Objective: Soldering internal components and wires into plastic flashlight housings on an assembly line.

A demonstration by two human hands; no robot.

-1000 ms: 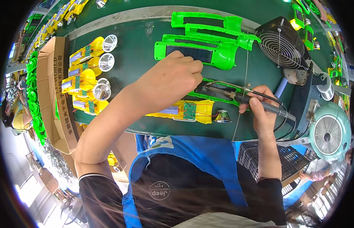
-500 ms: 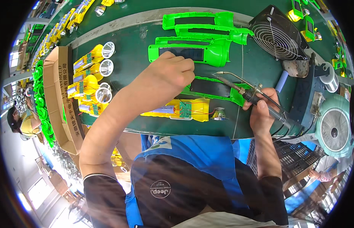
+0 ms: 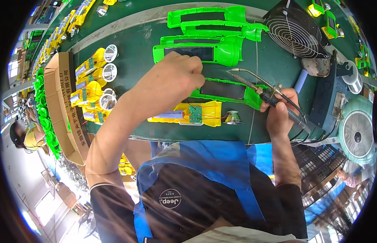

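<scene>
My right hand (image 3: 282, 115) is closed round the dark handle of a soldering iron (image 3: 266, 94); a thin curved metal tube runs beside its tip, which points left. The tip hovers over a green flashlight housing half (image 3: 250, 94) with a dark panel set in it. My left hand (image 3: 178, 77) is closed above that housing's left end, its fingertips hidden beneath the hand. Just nearer lies a yellow flashlight inner body (image 3: 212, 113) with a battery, a green circuit board (image 3: 195, 115) and thin wires. A reflector cup (image 3: 233, 117) wired to it rests at its right.
Several green housings (image 3: 227, 54) lie beyond my hands. Yellow lamp assemblies (image 3: 91, 92) with reflectors line the left, by a cardboard box (image 3: 71, 117). At right stand a black fan (image 3: 295, 34), a blue-grey soldering station (image 3: 327, 101) and a round pale green fan (image 3: 355, 133).
The view has shifted slightly, so the bench things sit a little higher and further left. Both hands keep nearly the same poses; the iron stays in my right hand.
</scene>
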